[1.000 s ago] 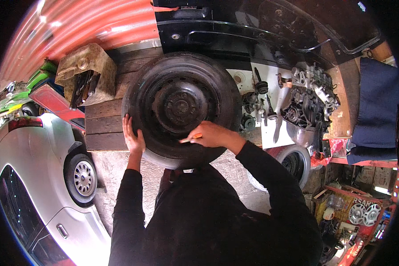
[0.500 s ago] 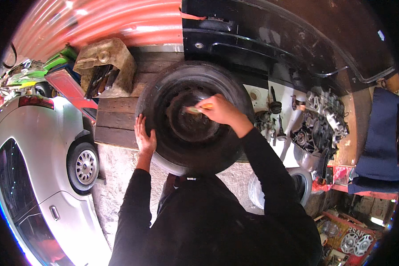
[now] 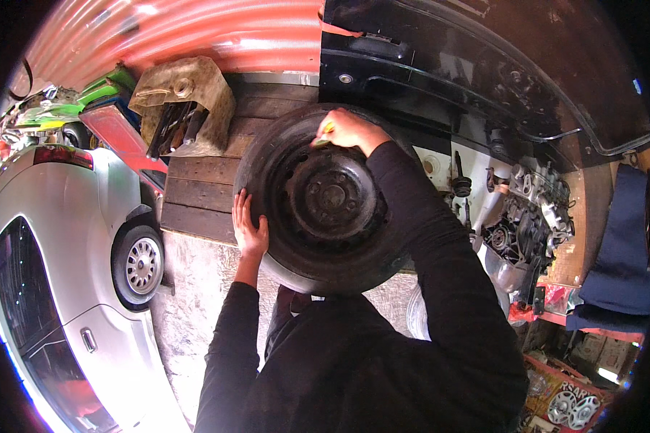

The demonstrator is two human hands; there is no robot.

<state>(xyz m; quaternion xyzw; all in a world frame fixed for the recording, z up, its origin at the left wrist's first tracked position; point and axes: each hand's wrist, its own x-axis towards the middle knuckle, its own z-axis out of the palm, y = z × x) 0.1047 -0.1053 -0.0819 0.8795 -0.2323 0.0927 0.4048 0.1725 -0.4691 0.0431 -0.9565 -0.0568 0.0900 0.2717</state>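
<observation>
A black tyre on a dark steel wheel lies flat on a wooden plank bench. My left hand rests on the tyre's left sidewall, fingers spread. My right hand is closed around a small brush, with a bit of yellow handle showing. The bristles are at the upper part of the wheel rim, near the far side of the tyre; they are small and partly blurred. The wheel's centre with its bolt holes is uncovered.
On the bench's far left stands a cut-open canister with tools in it. A silver car is at left. A black panel stands behind the tyre. To the right are an engine and dark blue cloth.
My right hand has moved the brush from the wheel's centre outward to the far rim. My left hand keeps its place on the tyre. The view has shifted slightly.
</observation>
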